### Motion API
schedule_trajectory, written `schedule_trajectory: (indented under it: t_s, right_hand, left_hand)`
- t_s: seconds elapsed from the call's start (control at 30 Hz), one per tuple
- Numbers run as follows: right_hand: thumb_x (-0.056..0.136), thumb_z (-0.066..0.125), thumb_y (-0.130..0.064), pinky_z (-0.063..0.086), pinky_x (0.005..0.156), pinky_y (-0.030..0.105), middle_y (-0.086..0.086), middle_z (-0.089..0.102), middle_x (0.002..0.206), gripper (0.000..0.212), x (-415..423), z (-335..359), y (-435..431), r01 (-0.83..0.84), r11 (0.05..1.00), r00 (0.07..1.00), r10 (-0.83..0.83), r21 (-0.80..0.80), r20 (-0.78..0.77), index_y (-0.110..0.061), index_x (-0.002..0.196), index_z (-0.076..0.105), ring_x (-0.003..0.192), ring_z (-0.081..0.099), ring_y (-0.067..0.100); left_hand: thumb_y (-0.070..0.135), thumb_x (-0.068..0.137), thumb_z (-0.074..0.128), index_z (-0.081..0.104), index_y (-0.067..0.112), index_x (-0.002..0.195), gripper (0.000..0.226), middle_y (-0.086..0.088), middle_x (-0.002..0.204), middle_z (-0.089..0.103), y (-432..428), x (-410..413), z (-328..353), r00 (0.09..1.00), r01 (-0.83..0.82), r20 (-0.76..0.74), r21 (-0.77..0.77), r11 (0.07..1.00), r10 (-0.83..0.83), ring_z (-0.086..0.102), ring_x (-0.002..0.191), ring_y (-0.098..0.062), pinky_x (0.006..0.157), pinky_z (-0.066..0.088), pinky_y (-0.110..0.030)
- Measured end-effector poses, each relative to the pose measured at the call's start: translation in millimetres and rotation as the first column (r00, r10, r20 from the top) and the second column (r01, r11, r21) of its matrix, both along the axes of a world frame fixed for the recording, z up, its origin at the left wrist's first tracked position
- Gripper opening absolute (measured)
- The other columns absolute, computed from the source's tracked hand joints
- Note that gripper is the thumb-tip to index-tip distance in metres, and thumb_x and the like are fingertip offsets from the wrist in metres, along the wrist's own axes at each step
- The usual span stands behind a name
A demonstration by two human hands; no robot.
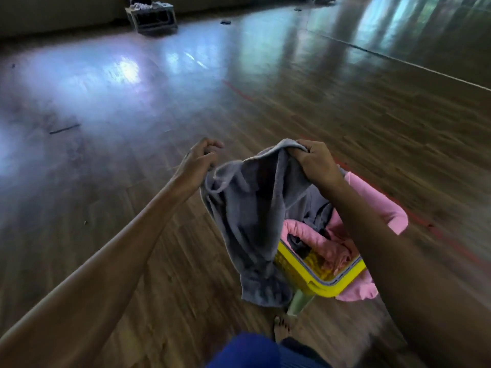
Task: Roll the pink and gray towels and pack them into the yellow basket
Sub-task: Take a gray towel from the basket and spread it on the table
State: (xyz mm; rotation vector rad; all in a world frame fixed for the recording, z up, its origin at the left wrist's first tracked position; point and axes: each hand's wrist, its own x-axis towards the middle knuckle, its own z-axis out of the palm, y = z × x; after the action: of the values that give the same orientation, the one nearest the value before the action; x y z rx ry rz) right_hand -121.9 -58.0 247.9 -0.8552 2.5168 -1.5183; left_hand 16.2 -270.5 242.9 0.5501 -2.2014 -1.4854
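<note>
A gray towel (247, 216) hangs unrolled in the air, held up by both hands. My right hand (316, 160) grips its top edge in a fist. My left hand (199, 159), fingers curled, holds the towel's left corner, though the hand partly hides the grip. Below and to the right stands the yellow basket (345, 278). The towel's lower end drapes over the basket's left side. Crumpled pink towels (318, 241) lie inside, and more pink cloth (377, 205) hangs over the far and near rims. Some gray cloth also lies inside.
The basket sits on a pale green support (300, 302) on a wooden floor. My bare foot (283, 328) and blue-clad knee (247, 351) are just below it. A crate of clothes (152, 15) stands far away, with small dark items (225, 22) on the floor near it.
</note>
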Motion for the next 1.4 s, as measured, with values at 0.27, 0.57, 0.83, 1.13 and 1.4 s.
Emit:
schedule_trajectory:
  t_s: [0.27, 0.57, 0.83, 1.13, 1.4]
  right_hand:
    - [0.093, 0.058, -0.021, 0.032, 0.061, 0.029, 0.000, 0.048, 0.072, 0.029, 92, 0, 100, 0.350, 0.931, 0.934, -0.340, -0.101, 0.109, 0.006, 0.084, 0.064, 0.067, 0.041, 0.009]
    - [0.092, 0.059, -0.023, 0.037, 0.067, 0.031, 0.004, 0.054, 0.076, 0.025, 156, 46, 255, 0.668, 0.738, 0.744, -0.657, -0.100, 0.122, -0.002, 0.081, 0.067, 0.073, 0.049, 0.015]
    - [0.089, 0.058, -0.031, 0.036, 0.066, 0.031, 0.005, 0.056, 0.077, 0.033, 174, 76, 384, 0.814, 0.571, 0.574, -0.819, -0.109, -0.007, 0.000, 0.091, 0.068, 0.073, 0.050, 0.013]
    - [0.094, 0.054, -0.021, 0.029, 0.061, 0.030, 0.012, 0.052, 0.075, 0.028, 81, 51, 533, 0.866, 0.466, 0.480, -0.877, 0.182, -0.034, 0.005, 0.084, 0.060, 0.072, 0.047, 0.021]
    - [0.097, 0.050, -0.033, 0.048, 0.073, 0.038, 0.013, 0.056, 0.097, 0.023, -82, 67, 727, 0.845, 0.306, 0.365, -0.930, 0.438, -0.054, -0.017, 0.103, 0.066, 0.086, 0.056, 0.030]
  left_hand:
    - [0.005, 0.094, 0.049, 0.066, 0.002, 0.088, 0.018, 0.006, 0.078, 0.052, 54, 33, 1, 0.958, 0.287, 0.083, -0.238, 0.928, -0.275, 0.049, 0.061, 0.007, 0.057, 0.033, -0.009]
    - [0.029, 0.078, 0.065, 0.074, 0.037, 0.087, 0.016, 0.006, 0.089, 0.072, 191, 8, 44, 0.716, 0.685, 0.010, -0.201, 0.700, -0.698, 0.060, 0.082, -0.003, 0.080, 0.048, -0.025]
    - [0.016, 0.079, 0.075, 0.079, 0.016, 0.079, 0.004, 0.004, 0.086, 0.076, 347, -43, 78, 0.627, 0.758, 0.141, -0.339, 0.557, -0.766, 0.069, 0.079, -0.004, 0.073, 0.054, -0.022]
    - [-0.013, 0.078, 0.066, 0.075, 0.000, 0.080, 0.016, -0.015, 0.089, 0.074, 521, -152, 50, 0.495, 0.864, 0.171, 0.006, 0.503, -0.852, 0.073, 0.078, -0.024, 0.071, 0.061, -0.032]
    - [-0.002, 0.086, 0.062, 0.070, 0.016, 0.067, 0.028, -0.015, 0.079, 0.072, 722, -339, 58, 0.651, 0.758, 0.093, -0.053, 0.650, -0.753, 0.070, 0.065, -0.018, 0.071, 0.061, -0.033]
